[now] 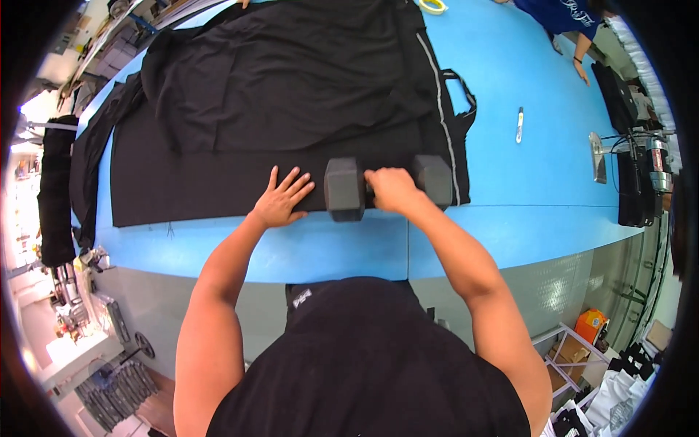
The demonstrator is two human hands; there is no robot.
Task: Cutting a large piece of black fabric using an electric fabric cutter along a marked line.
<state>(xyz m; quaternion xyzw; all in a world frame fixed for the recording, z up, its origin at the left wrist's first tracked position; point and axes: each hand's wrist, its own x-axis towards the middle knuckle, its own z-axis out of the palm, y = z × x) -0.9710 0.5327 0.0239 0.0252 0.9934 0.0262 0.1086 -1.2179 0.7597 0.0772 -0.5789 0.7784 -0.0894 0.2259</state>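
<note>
Black fabric (277, 95) lies spread over a blue table (539, 182), its upper part wrinkled and its near strip smooth. Close to the near edge of the cloth, my right hand (393, 189) is wrapped round the handle of a black hex dumbbell (344, 191). The dumbbell is over the fabric; whether it rests there or hangs just above, I cannot tell. To its left, my left hand (282, 198) presses flat on the fabric near the edge, fingers spread. A pale stripe runs along the right side of the cloth, where a loop of fabric sticks out.
A marker (520, 125) lies on the table to the right. Yellow tape (432, 6) sits at the far edge of view. Another person's hand (581, 73) reaches over the table at the far right, near a cutting machine (655, 167). Black cloth (58, 189) hangs at the left.
</note>
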